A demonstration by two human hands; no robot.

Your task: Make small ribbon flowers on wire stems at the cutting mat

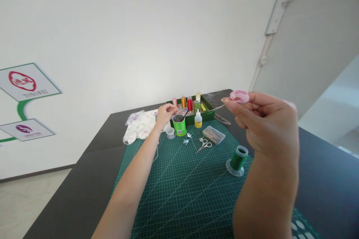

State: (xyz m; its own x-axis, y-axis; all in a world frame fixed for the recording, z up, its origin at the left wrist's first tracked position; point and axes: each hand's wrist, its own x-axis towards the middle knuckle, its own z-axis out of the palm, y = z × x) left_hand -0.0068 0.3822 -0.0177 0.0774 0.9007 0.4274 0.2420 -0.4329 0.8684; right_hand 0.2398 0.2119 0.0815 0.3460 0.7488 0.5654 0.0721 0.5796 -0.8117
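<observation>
My right hand (259,114) is raised over the right side of the mat, its thumb and fingers closed on a small pink loop (243,98). A thin pale strand (218,108) runs left from near those fingertips. Farther off, my left hand (166,115) reaches out beside a green can (179,127) with dark sticks in it. Its fingers are pinched together; whatever they hold is too small to make out. A small white-lidded pot (170,133) stands below that hand. Below my right hand is a spool of green thread (238,160), upright on the mat.
A green cutting mat (179,194) covers much of the dark table (70,186). On it lie scissors (204,145), a clear box of sticks (214,135) and a yellow-labelled glue bottle (198,120). Behind are a green tray (210,114) of thread spools and white bagged material (138,125).
</observation>
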